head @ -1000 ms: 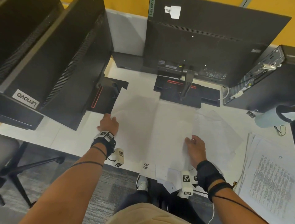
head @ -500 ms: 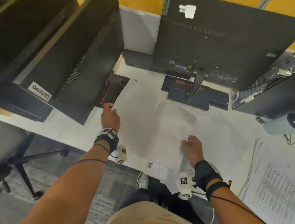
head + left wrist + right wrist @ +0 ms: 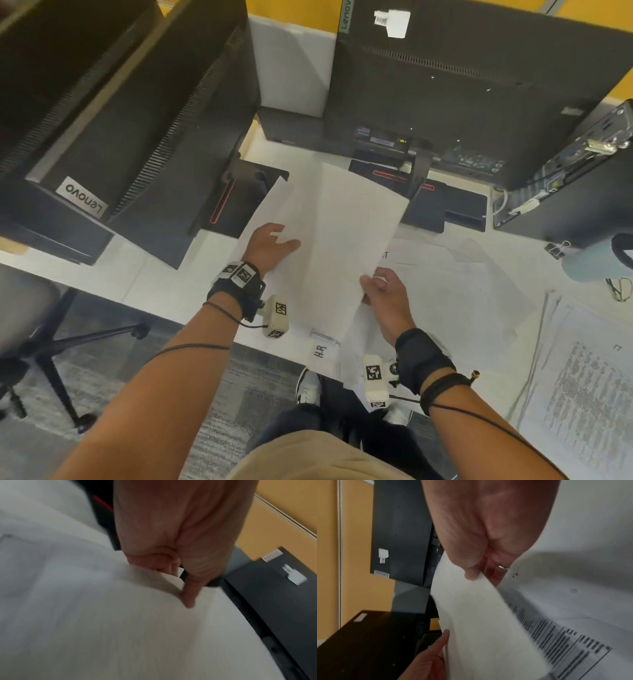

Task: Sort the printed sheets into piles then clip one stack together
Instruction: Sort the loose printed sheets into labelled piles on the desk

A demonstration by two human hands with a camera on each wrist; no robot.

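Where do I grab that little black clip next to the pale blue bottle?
Pinch the binder clip across its black body, coming in from the near left side of the desk. The computer box stands right behind it and the bottle crowds its right. Its wire handles look too small here to judge.

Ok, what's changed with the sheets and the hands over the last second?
The sheets lay flat on the desk under both hands; now they are lifted and tilted up. The right hand pinches their near edge, the left hand holds the left edge, thumb on top. The printed pile at right, binder clip and H.R label stayed put.
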